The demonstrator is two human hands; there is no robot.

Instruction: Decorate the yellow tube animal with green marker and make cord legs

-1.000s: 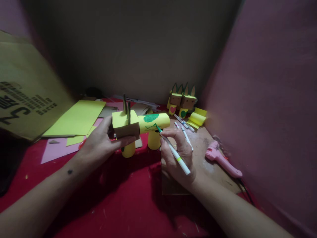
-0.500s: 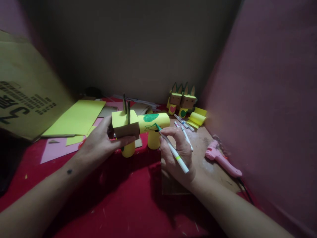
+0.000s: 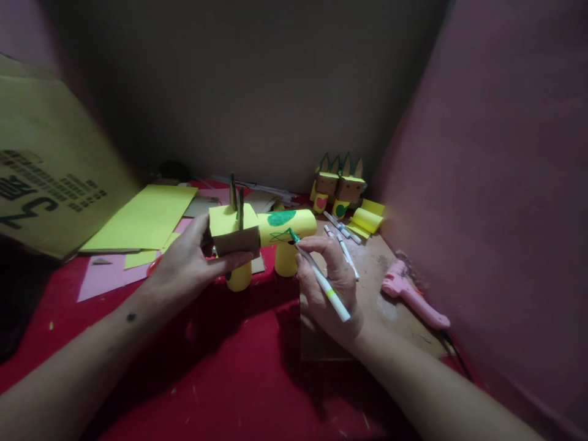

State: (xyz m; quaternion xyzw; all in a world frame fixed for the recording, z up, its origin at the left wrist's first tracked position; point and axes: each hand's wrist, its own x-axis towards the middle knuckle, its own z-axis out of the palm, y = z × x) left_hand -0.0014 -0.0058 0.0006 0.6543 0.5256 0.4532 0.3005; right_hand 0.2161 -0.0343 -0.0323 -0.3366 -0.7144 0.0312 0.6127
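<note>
My left hand grips the box-shaped head of a paper animal figure, thumb along its brown front. The figure has a yellow tube body, yellow tube legs and two upright ears. A filled green spot marks the top of the body, and a thin green outline is drawn lower on its side. Between the fingers of my right hand is a white marker with a yellow-green band. Its green tip touches the body near the outline. The figure's far side is hidden.
Two similar paper figures stand at the back right, near rolled yellow paper. Several markers and a pink glue gun lie on a brown board. Yellow sheets and a cardboard box are on the left.
Hands, figure and marker keep nearly the same pose. The whole view has shifted very slightly, and the green outline looks almost unchanged.
</note>
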